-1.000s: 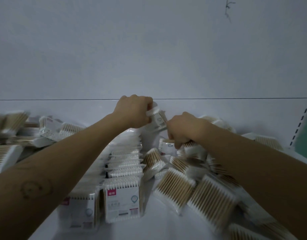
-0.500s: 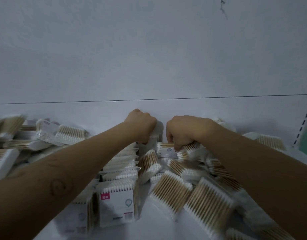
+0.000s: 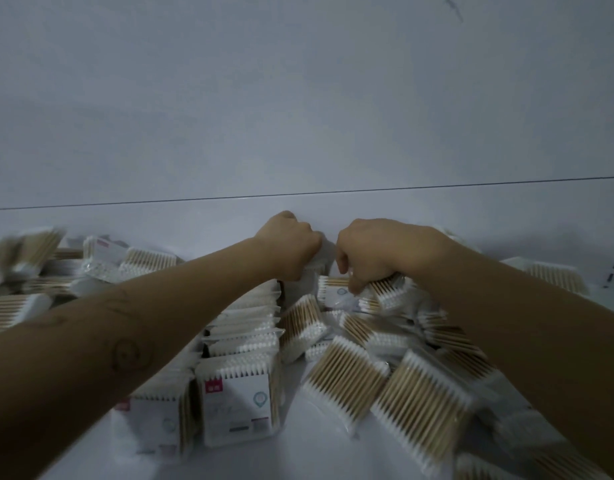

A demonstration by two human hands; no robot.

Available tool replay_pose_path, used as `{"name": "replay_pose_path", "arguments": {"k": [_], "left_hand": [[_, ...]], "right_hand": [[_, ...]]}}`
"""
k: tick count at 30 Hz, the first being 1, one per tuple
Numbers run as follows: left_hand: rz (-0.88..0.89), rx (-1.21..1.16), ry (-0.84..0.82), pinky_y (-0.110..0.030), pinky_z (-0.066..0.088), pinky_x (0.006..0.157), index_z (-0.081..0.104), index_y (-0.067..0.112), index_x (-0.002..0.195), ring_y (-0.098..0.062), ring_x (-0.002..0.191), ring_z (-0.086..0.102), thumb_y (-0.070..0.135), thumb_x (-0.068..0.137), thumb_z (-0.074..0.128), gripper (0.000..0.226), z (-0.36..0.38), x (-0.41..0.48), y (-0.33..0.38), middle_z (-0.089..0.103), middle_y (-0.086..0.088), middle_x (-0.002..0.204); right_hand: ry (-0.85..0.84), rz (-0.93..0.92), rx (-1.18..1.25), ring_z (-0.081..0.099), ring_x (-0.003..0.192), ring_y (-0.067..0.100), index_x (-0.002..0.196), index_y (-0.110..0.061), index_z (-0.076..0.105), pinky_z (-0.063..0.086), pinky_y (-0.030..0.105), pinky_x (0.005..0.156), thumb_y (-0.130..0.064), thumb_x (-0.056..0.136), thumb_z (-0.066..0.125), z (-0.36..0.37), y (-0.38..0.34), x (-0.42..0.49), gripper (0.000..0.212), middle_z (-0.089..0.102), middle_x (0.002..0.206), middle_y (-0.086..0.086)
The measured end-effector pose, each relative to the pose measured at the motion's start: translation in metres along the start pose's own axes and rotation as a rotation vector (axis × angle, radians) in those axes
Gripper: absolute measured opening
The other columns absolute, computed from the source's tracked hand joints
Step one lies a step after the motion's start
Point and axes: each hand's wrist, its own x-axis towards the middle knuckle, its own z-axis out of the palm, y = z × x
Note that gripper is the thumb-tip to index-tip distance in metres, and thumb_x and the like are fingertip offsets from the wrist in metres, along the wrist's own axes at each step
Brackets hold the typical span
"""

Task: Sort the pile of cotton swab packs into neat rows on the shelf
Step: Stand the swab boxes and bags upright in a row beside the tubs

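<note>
clutching one swab pack (image 3: 324, 258) in left grip (image 3: 291, 249), squeezing another pack (image 3: 390, 292) in right grip (image 3: 371, 252) above the pile (image 3: 385, 375).

Left forearm (image 3: 153, 327) bare, faint circular marking (image 3: 127, 355); right forearm (image 3: 506, 323) bare.

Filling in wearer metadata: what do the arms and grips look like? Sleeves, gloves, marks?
Both forearms bare, no sleeves in view. The left grip and right grip are ungloved; no rings, watch or bands visible. The left forearm carries a dark ring-shaped mark with fainter lines near it. The right forearm shows no marking.
</note>
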Motion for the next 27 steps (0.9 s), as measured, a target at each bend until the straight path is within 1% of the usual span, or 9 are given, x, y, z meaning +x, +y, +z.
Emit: {"name": "replay_pose_path", "arguments": {"k": [1,2,5,11,14,17,20,25,27], "left_hand": [[-0.002,-0.04,-0.018,-0.036,0.04,0.099,0.056,0.02,0.089,-0.019,0.083,0.054,0.034,0.085,0.067,0.019,0.0,-0.001,-0.003,0.062,0.002,0.092],[-0.013,-0.082,-0.04,-0.035,0.039,0.1,0.062,0.021,0.105,-0.019,0.092,0.056,0.039,0.085,0.068,0.028,-0.001,-0.002,-0.006,0.064,0.002,0.1],[-0.029,-0.22,0.004,-0.032,0.034,0.099,0.058,0.026,0.125,-0.016,0.114,0.053,0.042,0.087,0.067,0.042,-0.008,-0.017,-0.018,0.063,0.008,0.12],[-0.075,-0.391,0.077,-0.033,0.038,0.096,0.063,0.03,0.118,-0.012,0.111,0.056,0.05,0.087,0.063,0.037,-0.015,-0.052,-0.027,0.065,0.015,0.116],[-0.125,-0.408,0.095,-0.033,0.034,0.095,0.064,0.032,0.116,-0.011,0.111,0.056,0.056,0.085,0.063,0.04,-0.014,-0.064,-0.03,0.064,0.018,0.116],[-0.16,-0.454,0.096,-0.034,0.03,0.097,0.062,0.033,0.118,-0.01,0.114,0.053,0.047,0.088,0.064,0.033,-0.01,-0.075,-0.035,0.063,0.017,0.118],[-0.172,-0.498,0.122,-0.033,0.029,0.098,0.063,0.033,0.115,-0.009,0.114,0.054,0.044,0.089,0.063,0.028,-0.006,-0.08,-0.036,0.063,0.017,0.117],[-0.163,-0.605,0.107,-0.032,0.032,0.096,0.064,0.033,0.114,-0.009,0.109,0.056,0.044,0.089,0.064,0.027,-0.007,-0.086,-0.035,0.064,0.017,0.113],[-0.15,-0.666,0.099,-0.034,0.039,0.1,0.063,0.031,0.118,-0.01,0.109,0.057,0.04,0.089,0.065,0.03,-0.008,-0.087,-0.036,0.064,0.014,0.116]], "right_hand": [[0.022,-0.004,0.004,0.061,0.096,0.021,0.108,-0.024,0.071,0.054,0.036,0.081,-0.041,0.074,0.08,-0.003,-0.001,-0.002,0.039,0.065,0.103,-0.001],[0.045,-0.013,0.002,0.061,0.096,0.02,0.106,-0.025,0.071,0.054,0.036,0.08,-0.041,0.075,0.078,-0.006,-0.002,-0.004,0.036,0.064,0.099,-0.002],[0.058,-0.065,0.007,0.06,0.093,0.016,0.103,-0.026,0.071,0.052,0.031,0.077,-0.043,0.076,0.077,-0.014,-0.01,-0.008,0.033,0.06,0.089,-0.008],[0.067,-0.117,0.024,0.059,0.09,0.016,0.109,-0.023,0.066,0.047,0.027,0.073,-0.034,0.08,0.075,-0.016,-0.039,0.0,0.033,0.059,0.098,-0.006],[0.02,-0.143,0.089,0.06,0.081,0.012,0.098,-0.022,0.064,0.048,0.025,0.065,-0.043,0.075,0.078,-0.014,-0.054,0.004,0.034,0.062,0.092,-0.006],[-0.17,-0.155,0.168,0.063,0.094,0.014,0.113,-0.024,0.069,0.051,0.028,0.075,-0.055,0.066,0.08,-0.006,-0.061,0.004,0.057,0.068,0.105,-0.009],[-0.216,-0.139,0.128,0.06,0.092,0.016,0.124,-0.029,0.063,0.049,0.032,0.08,-0.056,0.061,0.082,0.006,-0.064,0.004,0.071,0.063,0.106,-0.012],[-0.228,-0.031,-0.002,0.065,0.082,0.018,0.108,-0.031,0.066,0.057,0.039,0.077,-0.065,0.037,0.072,-0.001,-0.061,0.002,0.078,0.068,0.094,-0.007],[-0.186,0.014,-0.028,0.064,0.086,0.019,0.111,-0.027,0.064,0.056,0.037,0.077,-0.057,0.043,0.077,-0.015,-0.05,-0.006,0.075,0.067,0.102,-0.004]]}}
